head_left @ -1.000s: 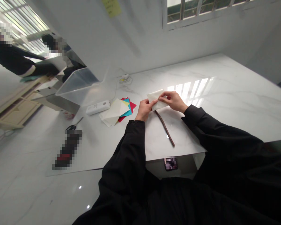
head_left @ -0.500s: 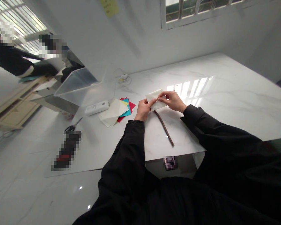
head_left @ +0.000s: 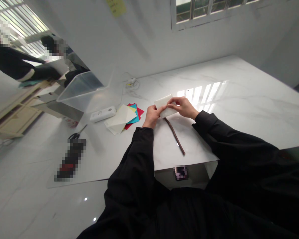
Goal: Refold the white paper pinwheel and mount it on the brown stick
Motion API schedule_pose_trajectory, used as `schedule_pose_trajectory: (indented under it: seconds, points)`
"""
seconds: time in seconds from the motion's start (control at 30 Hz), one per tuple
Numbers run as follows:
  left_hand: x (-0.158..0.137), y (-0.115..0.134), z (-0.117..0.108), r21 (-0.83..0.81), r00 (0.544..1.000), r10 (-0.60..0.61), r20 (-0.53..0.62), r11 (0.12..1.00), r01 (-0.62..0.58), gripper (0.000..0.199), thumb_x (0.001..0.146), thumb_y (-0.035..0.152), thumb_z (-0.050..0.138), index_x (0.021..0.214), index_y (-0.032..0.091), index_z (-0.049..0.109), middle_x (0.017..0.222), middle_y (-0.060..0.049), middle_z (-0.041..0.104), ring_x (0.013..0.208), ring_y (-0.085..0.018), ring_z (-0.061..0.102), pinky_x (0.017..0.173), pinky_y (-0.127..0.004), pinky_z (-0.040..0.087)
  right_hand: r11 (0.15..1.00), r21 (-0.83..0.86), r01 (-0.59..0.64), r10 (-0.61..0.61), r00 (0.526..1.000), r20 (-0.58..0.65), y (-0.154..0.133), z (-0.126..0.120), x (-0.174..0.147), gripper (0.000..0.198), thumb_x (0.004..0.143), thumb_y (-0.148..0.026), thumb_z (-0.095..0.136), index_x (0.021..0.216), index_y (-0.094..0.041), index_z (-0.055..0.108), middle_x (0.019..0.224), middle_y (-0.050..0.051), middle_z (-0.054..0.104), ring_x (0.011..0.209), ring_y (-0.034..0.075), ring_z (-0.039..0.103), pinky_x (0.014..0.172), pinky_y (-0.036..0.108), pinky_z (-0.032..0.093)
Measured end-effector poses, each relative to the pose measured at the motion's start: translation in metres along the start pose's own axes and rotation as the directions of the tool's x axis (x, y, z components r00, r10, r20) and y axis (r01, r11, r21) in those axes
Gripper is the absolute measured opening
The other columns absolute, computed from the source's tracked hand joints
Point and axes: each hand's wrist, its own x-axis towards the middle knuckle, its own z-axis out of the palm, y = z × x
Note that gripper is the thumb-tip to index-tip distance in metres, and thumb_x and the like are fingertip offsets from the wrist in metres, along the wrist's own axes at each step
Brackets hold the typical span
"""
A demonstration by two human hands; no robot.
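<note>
Between my two hands is a cream sheet of paper, held above the table. My left hand is closed on its left side, thumb on top. From the right, my right hand pinches the paper close to the left thumb; the fingertips of both hands nearly meet. A thin brown stick lies slanted on the table just below the paper, its upper end near the paper's lower edge. Left of my left hand is a fanned pile of coloured paper, cream, yellow, blue and red.
A white oblong device lies beside the pile, with scissors and a blurred-out dark item further left. A clear plastic bin and a white cable are behind. Two people sit at the far left.
Almost nothing differs. The paper and both hands stay in place, with only a very slight shift of the fingers.
</note>
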Motion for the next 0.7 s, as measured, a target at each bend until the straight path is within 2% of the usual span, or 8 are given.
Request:
schedule_pose_trajectory:
  seconds: [0.13,0.3,0.43,0.7]
  points:
    - [0.0000,0.0001,0.0000,0.024,1.000,0.002,-0.005,1.000,-0.002,0.060,0.056,0.050,0.099,0.097,0.010,0.081,0.092,-0.011,0.081,0.080,-0.020,0.072,0.075,-0.029,0.054,0.997,0.073,-0.012,0.013,1.000,-0.020,0.0023,0.0005,0.0015,0.039,0.089,-0.058,0.075,0.090,-0.019,0.078,0.090,0.008,0.076,0.081,0.021,0.062,0.076,0.036,0.052]
    - [-0.0031,0.0028,0.0004,0.058,1.000,0.010,0.014,0.998,-0.011,0.060,0.061,0.051,0.097,0.100,0.009,0.080,0.093,-0.012,0.081,0.080,-0.021,0.072,0.074,-0.029,0.054,0.990,0.126,-0.062,0.068,0.997,-0.047,0.0036,-0.0001,0.0019,0.039,0.086,-0.057,0.077,0.090,-0.018,0.079,0.088,0.008,0.076,0.075,0.019,0.063,0.068,0.033,0.051]
    - [-0.0052,0.0054,0.0020,0.068,0.999,0.026,0.030,0.997,-0.028,0.061,0.062,0.053,0.097,0.100,0.009,0.079,0.092,-0.012,0.080,0.078,-0.020,0.071,0.074,-0.029,0.054,0.992,0.113,-0.055,0.063,0.996,-0.071,0.0036,0.0004,0.0015,0.036,0.086,-0.054,0.077,0.090,-0.018,0.080,0.089,0.008,0.077,0.077,0.020,0.065,0.069,0.034,0.053]
    - [-0.0040,0.0067,-0.0004,0.034,1.000,0.001,0.030,0.999,-0.002,0.061,0.064,0.059,0.096,0.099,0.013,0.078,0.088,-0.008,0.078,0.077,-0.019,0.070,0.070,-0.029,0.054,1.000,-0.012,0.012,-0.014,0.990,-0.143,0.0033,-0.0005,0.0033,0.029,0.091,-0.048,0.075,0.089,-0.020,0.080,0.094,0.009,0.078,0.084,0.022,0.066,0.084,0.039,0.056]
